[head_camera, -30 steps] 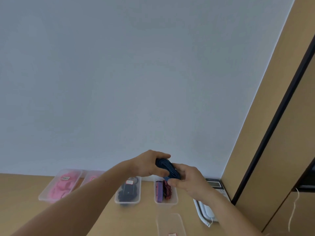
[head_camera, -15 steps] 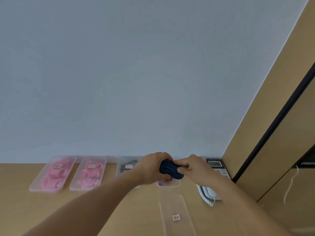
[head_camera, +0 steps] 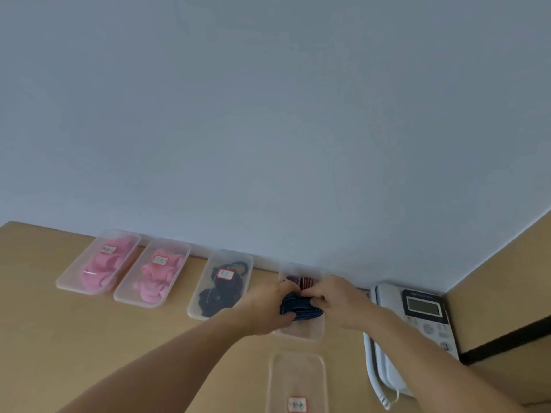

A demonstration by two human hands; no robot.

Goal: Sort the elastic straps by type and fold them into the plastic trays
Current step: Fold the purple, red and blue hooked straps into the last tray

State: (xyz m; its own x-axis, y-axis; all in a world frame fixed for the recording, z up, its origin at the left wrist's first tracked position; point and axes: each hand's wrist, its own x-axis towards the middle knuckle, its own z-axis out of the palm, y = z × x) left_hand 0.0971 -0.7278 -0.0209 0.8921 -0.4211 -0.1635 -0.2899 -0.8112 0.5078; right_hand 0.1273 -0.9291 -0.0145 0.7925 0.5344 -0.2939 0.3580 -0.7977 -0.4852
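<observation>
Clock positions referenced to the held strap bundle.

At 6 o'clock, nearest: clear plastic tray (head_camera: 298, 374) on the table (head_camera: 89, 338), containing only a red-bordered label (head_camera: 297, 404) at its near end.

At centre: dark blue striped elastic strap (head_camera: 299, 308), folded into a bundle. Gripped from 9 o'clock by the left hand (head_camera: 265, 311), fingers curled under it. Pinched from 3 o'clock by the right hand (head_camera: 337, 305). Held low over a second tray (head_camera: 301, 333); contact with that tray not determinable.

At 12 o'clock, inside the second tray: purple and red straps (head_camera: 307, 283).

At 3 o'clock: white desk telephone (head_camera: 417, 323).

At 10 o'clock, along the wall (head_camera: 268, 114): tray of black straps (head_camera: 220, 284), near pink-strap tray (head_camera: 152, 274), far pink-strap tray (head_camera: 98, 262).
</observation>
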